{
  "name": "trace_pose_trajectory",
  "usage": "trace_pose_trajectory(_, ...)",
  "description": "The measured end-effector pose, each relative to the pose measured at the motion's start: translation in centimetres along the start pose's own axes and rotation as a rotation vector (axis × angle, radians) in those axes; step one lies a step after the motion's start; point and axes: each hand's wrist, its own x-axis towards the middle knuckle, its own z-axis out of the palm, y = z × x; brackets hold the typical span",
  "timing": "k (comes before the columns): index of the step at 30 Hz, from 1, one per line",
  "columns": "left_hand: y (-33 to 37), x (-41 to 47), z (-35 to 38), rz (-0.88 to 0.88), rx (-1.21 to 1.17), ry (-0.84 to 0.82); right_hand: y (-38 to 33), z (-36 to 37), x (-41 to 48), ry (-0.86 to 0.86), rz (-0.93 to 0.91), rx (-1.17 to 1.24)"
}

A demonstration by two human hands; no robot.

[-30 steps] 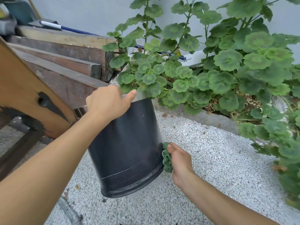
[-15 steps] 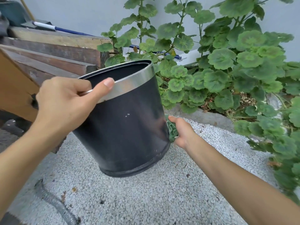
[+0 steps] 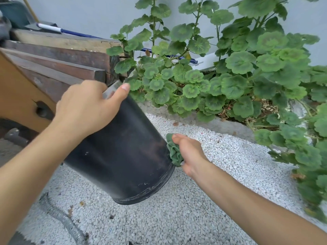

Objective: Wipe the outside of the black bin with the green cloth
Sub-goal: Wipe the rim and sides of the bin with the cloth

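Observation:
The black bin (image 3: pixel 123 152) with a silver rim is tipped away from me, its mouth toward the wood and its base edge on the gravel. My left hand (image 3: pixel 88 106) grips the silver rim at the top, thumb over the outside. My right hand (image 3: pixel 189 152) holds the bunched green cloth (image 3: pixel 174 152) pressed against the bin's right side, low near the base. The bin's inside is hidden.
Stacked wooden planks (image 3: pixel 58 57) stand at the left behind the bin. A leafy geranium bed (image 3: pixel 230 76) with a concrete kerb (image 3: pixel 221 122) runs along the right. White gravel (image 3: pixel 177 218) covers the ground, and a grey corrugated hose (image 3: pixel 65 220) lies at the lower left.
The bin has tipped over away from me, so its open mouth no longer shows. My right hand with the cloth has slid down the bin's right side toward the base.

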Motion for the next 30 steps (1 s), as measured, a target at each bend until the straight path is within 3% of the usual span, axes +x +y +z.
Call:
trace_pose_trajectory(4, -1.7, 0.8, 0.5, -0.166, -0.039, -0.039, 1.5, 0.5, -0.6, 0.018, -0.057, 0.024)
trace_pose_trajectory(7, -1.3, 0.6, 0.6, -0.188, -0.019, 0.073, 1.6, 1.1, -1.0, 0.009, -0.041, 0.045)
trace_pose_trajectory(13, -0.8, -2.2, -2.4, 0.043, -0.178, 0.22, -0.7, 2.3, 0.0, -0.036, 0.056, -0.039)
trace_pose_trajectory(16, -0.9, -3.2, -4.6, 0.182, -0.321, 0.162, -1.3, 2.7, 0.3, -0.1, 0.178, -0.032)
trace_pose_trajectory(20, 0.0, -2.6, -5.9, 0.322, -0.246, 0.038, 0.5, 2.2, 0.6, -0.041, 0.139, -0.025)
trace_pose_trajectory(25, 0.5, 1.7, -4.8, 0.149, 0.164, -0.138, 1.3, 2.0, -0.7, 0.039, 0.009, 0.021)
trace_pose_trajectory(28, -0.2, 3.6, -3.3, -0.078, 0.142, -0.268, 3.0, 2.0, -1.6, 0.055, -0.01, 0.035)
trace_pose_trajectory(30, -0.5, 3.1, -2.0, -0.084, 0.157, -0.215, 4.1, 1.9, -1.6, 0.059, 0.009, 0.058)
